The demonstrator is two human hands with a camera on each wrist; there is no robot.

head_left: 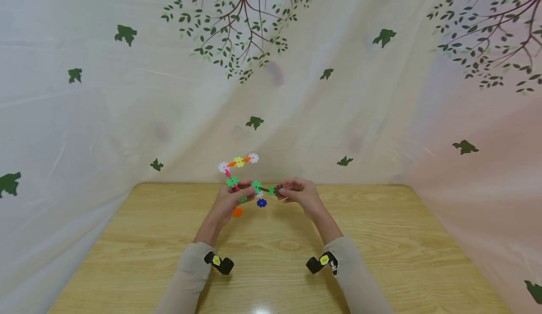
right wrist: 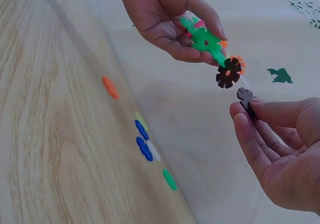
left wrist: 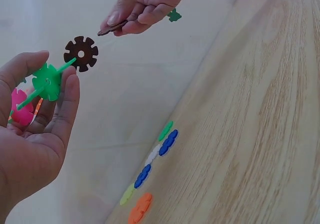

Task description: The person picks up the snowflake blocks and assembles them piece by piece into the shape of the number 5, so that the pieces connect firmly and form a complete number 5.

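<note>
My left hand (head_left: 226, 205) holds a chain of interlocked plastic snowflake discs, gripping it at a green disc (left wrist: 46, 81) between thumb and fingers. A brown disc (left wrist: 81, 54) is slotted onto the chain at the end toward my right hand. Past the left hand the chain bends up through pink, green and orange pieces, a yellow disc (head_left: 239, 162) and a white disc (head_left: 253, 157). My right hand (head_left: 304, 196) pinches a loose brown disc (right wrist: 245, 97) between thumb and fingertips. In the right wrist view this disc is close below the chain's brown one, with a small gap between them.
Several loose discs lie toward the back of the wooden table (head_left: 275, 267): an orange disc (left wrist: 140, 208), blue discs (right wrist: 144, 149), a green disc (right wrist: 169, 179), plus white and yellow ones. Behind the table hangs a pale cloth (head_left: 296, 130) printed with leaves and branches.
</note>
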